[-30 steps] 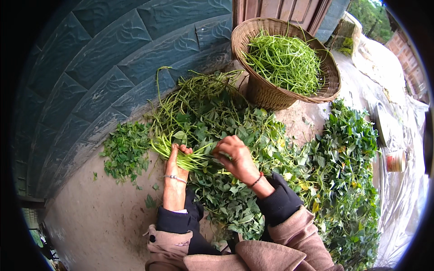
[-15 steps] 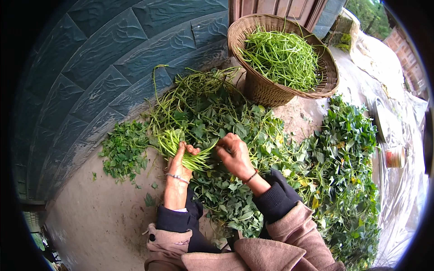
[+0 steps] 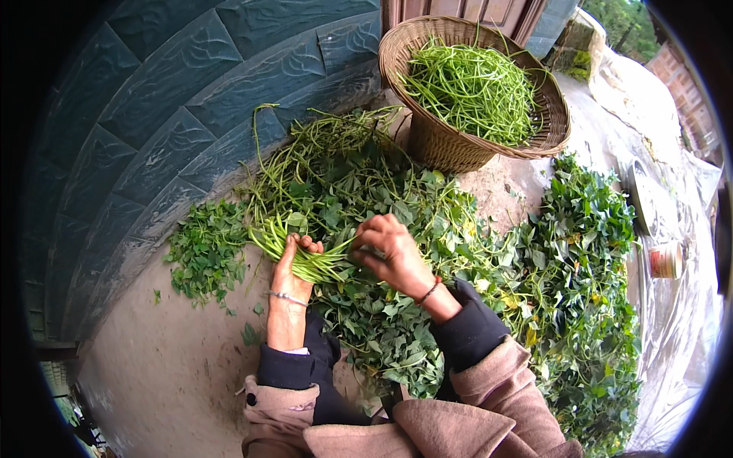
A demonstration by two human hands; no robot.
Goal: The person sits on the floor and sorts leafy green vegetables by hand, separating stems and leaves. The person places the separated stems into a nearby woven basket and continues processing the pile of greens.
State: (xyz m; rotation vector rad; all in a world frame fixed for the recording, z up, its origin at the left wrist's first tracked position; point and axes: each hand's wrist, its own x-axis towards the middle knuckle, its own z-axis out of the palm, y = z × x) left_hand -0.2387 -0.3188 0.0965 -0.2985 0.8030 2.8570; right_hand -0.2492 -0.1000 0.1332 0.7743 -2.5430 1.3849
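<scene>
My left hand [image 3: 294,263] is closed around a bundle of thin green leaf stems [image 3: 319,269], which fan out on both sides of it. Just to the right is my right hand [image 3: 391,252], its fingers curled into a pinch. One stem reaches from the bundle toward its fingertips; the exact grip is partly hidden. Beneath both hands spreads a heap of leafy green vines [image 3: 389,328]. Long, mostly bare stems [image 3: 298,168] lie at the heap's far left. A smaller pile of plucked leaves [image 3: 205,248] rests on the ground left of my left hand.
A woven basket [image 3: 450,153] with a wide rim stands at the back, loaded with green stems [image 3: 473,91]. Blue-grey tiled wall [image 3: 183,99] curves along the left. On the right, more vines [image 3: 584,305] border plastic sheeting [image 3: 683,328], where a small tub [image 3: 666,260] stands.
Both hands have shifted slightly left with the bundle, and my right hand has come a little up. The whole view has moved slightly. My left hand keeps its hold.
</scene>
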